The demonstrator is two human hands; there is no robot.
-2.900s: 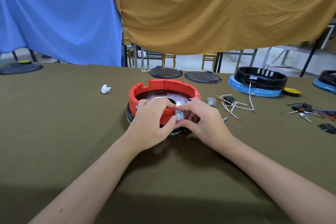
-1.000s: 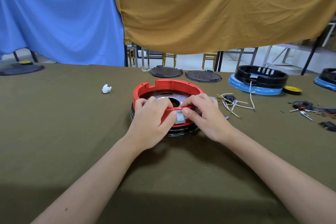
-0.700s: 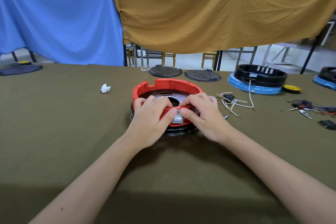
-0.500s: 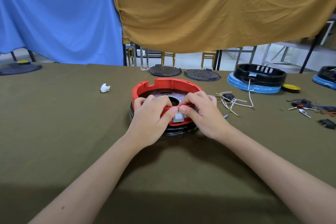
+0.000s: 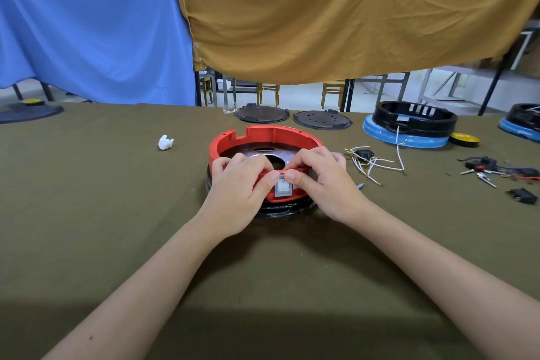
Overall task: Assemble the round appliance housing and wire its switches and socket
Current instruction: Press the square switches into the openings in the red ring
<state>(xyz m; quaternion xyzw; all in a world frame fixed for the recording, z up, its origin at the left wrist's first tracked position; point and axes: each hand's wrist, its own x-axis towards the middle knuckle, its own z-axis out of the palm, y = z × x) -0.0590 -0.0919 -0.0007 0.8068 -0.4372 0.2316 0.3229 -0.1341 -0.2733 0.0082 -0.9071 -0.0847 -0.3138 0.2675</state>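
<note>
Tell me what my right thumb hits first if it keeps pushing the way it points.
Probably the left thumb: the right hand has its thumb aimed left along the red ring, tips nearly touching above the switch.

"O" and "I" on rocker switch point(image 5: 283, 187)

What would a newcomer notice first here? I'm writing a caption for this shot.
Mid-table, the red housing draws the eye, with the left hand and right hand gripping its near rim, thumbs meeting just above a grey switch. Behind hang a blue cloth and a mustard cloth.
</note>
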